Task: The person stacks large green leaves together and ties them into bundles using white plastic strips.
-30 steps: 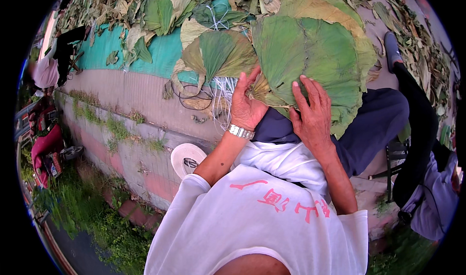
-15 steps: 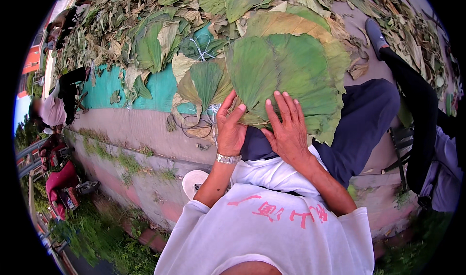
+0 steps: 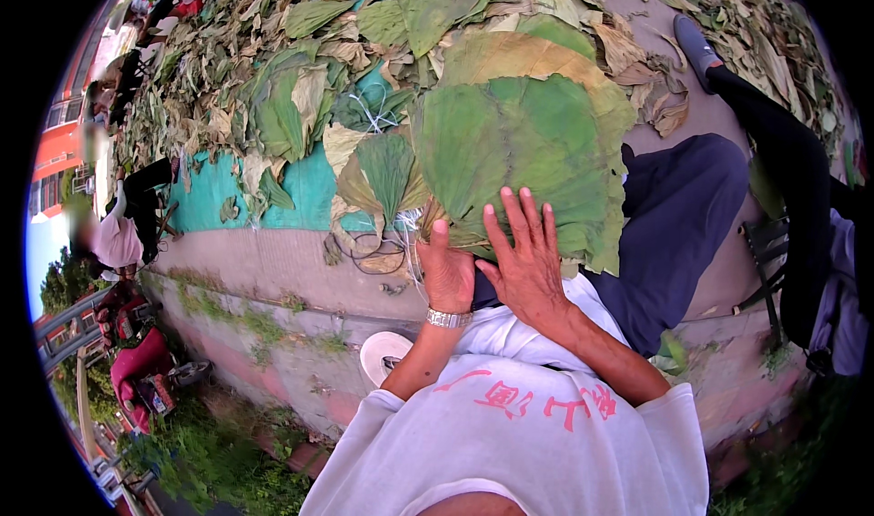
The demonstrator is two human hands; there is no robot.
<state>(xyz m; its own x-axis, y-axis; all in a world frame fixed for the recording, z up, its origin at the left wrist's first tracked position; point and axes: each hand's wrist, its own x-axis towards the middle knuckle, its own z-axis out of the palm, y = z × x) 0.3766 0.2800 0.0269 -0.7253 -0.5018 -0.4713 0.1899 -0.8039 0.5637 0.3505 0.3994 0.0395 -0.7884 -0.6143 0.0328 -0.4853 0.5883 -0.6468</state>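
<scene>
A layered stack of large, round, dried lotus leaves [image 3: 514, 143] lies across my lap, green on top with a yellow-brown leaf [image 3: 510, 54] showing behind. My left hand [image 3: 448, 268], with a metal watch [image 3: 450, 318] on its wrist, grips the near left edge of the stack. Its thumb points up beside the edge, and its fingers are mostly hidden under the leaves. Flat on the top leaf rests my right hand [image 3: 528, 266], fingers stretched out. Left of the stack is a folded green leaf [image 3: 387, 170] beside white string [image 3: 408, 227].
Dried leaves [image 3: 209, 97] spread widely over a green sheet [image 3: 300, 197] and the pavement. A white roll [image 3: 384, 357] sits by my left elbow. At the right are another person's leg [image 3: 774, 125] and a dark chair [image 3: 765, 252]. A maroon-covered vehicle [image 3: 141, 375] stands lower left.
My left hand has turned, and its fingers have slipped further under the stack's edge. My right hand stays flat on the top leaf. The view has shifted slightly.
</scene>
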